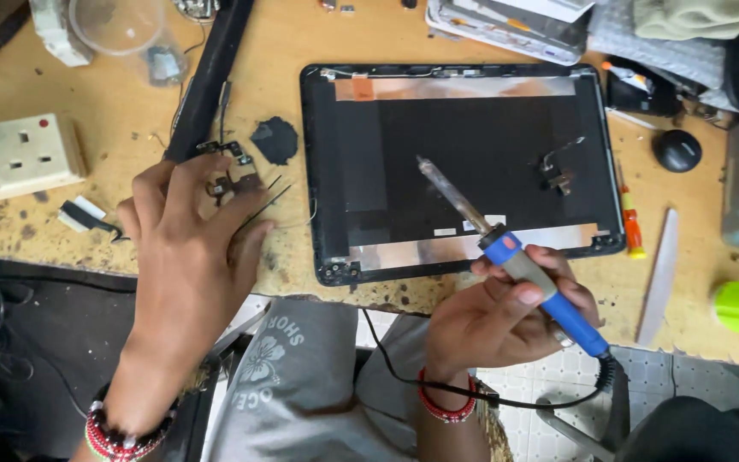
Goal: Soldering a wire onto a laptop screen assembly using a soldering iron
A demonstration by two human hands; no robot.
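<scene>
Black plastic lid shell (464,167) lies flat on the bench (113,94), foil strips along top and bottom edges. Bench is worn tan wood, scarred and stained; white socket block (23,154) far left. Your right hand (498,312) is closed around the blue-handled soldering iron (515,257), tip up over the shell. Your left hand (186,231), fingers spread, presses a small metal hinge bracket (231,171) on the bench, gripping nothing.
</scene>
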